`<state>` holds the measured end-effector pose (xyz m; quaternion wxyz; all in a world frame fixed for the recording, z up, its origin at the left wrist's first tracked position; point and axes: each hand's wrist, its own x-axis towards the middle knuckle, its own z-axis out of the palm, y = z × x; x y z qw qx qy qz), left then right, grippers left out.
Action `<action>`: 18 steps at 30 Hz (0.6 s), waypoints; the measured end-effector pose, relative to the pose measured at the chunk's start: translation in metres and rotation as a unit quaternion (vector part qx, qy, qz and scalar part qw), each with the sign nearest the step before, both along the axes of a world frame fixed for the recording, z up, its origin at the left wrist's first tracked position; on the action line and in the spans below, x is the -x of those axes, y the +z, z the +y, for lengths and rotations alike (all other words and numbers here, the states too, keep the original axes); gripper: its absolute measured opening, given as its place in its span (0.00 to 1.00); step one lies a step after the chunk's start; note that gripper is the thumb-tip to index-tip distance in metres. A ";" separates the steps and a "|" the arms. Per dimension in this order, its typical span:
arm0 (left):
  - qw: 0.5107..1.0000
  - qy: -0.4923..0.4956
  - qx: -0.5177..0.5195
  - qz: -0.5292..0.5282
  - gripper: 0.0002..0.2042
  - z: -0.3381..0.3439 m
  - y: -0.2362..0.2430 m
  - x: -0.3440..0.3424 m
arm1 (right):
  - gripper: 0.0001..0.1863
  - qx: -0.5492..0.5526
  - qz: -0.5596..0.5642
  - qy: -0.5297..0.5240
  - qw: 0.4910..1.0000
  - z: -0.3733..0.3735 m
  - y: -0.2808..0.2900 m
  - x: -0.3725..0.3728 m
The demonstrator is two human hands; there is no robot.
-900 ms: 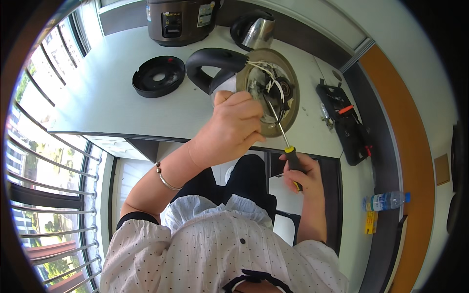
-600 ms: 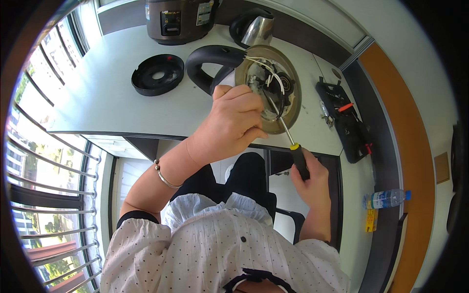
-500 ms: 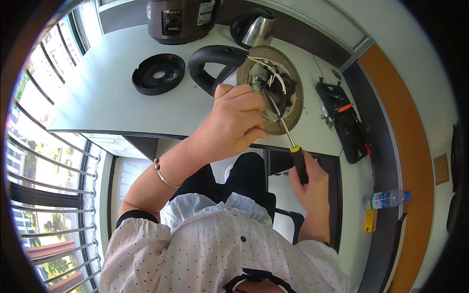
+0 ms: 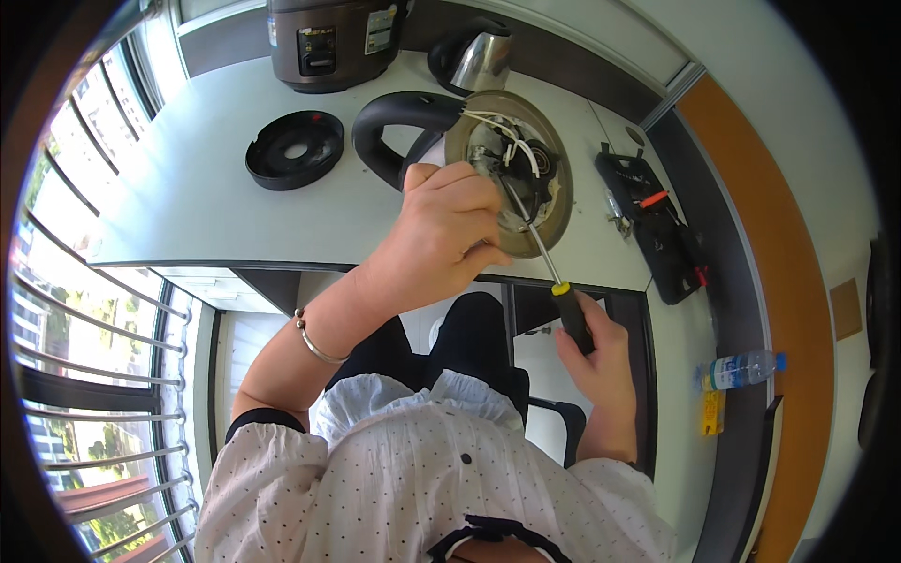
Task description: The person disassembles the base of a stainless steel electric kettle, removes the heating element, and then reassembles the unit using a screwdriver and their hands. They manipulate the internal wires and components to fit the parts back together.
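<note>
An electric kettle [image 4: 557, 225] with a black loop handle [image 4: 410, 110] has its uncovered underside facing me, showing white wires [image 4: 502, 123] and dark inner parts. My left hand [image 4: 446, 216] is closed at the kettle's near left edge; its fingertips are partly hidden. In my right hand [image 4: 598, 353] is the black and yellow handle of a screwdriver [image 4: 537, 238]. Its metal shaft slants up and left into the kettle's underside, close to my left fingers. Where the tip meets the parts is hard to make out. A round black cover [image 4: 296, 150] lies left of the kettle.
A brown rice cooker [image 4: 333, 42] and a shiny metal vessel [image 4: 481, 62] stand at the back. On the right lie an open black tool case [image 4: 656, 235] with a red-handled tool [image 4: 654, 199], a water bottle [image 4: 741, 370] and a yellow packet [image 4: 712, 413]. A barred window is at left.
The view has shifted slightly, so the things on the table sit a little to the left. Both hands keep their grip, and the screwdriver stays inside the kettle's underside at nearly the same angle.
</note>
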<state>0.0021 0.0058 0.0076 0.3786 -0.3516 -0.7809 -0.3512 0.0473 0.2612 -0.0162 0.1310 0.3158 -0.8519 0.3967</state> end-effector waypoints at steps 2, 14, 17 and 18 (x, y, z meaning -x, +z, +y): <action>1.000 0.002 0.002 -0.007 0.10 0.000 0.000 -0.002 | 0.20 0.009 0.012 0.008 1.000 0.000 -0.001 -0.001; 1.000 0.007 0.020 -0.012 0.10 0.002 0.000 -0.003 | 0.20 0.333 -0.476 0.100 0.808 0.005 -0.008 0.006; 1.000 0.006 0.018 -0.015 0.10 0.000 -0.001 -0.004 | 0.20 0.371 -0.502 0.133 0.770 0.007 -0.017 0.009; 1.000 0.005 0.017 -0.015 0.10 0.000 0.000 -0.004 | 0.20 0.384 -0.510 0.153 0.754 0.007 -0.020 0.011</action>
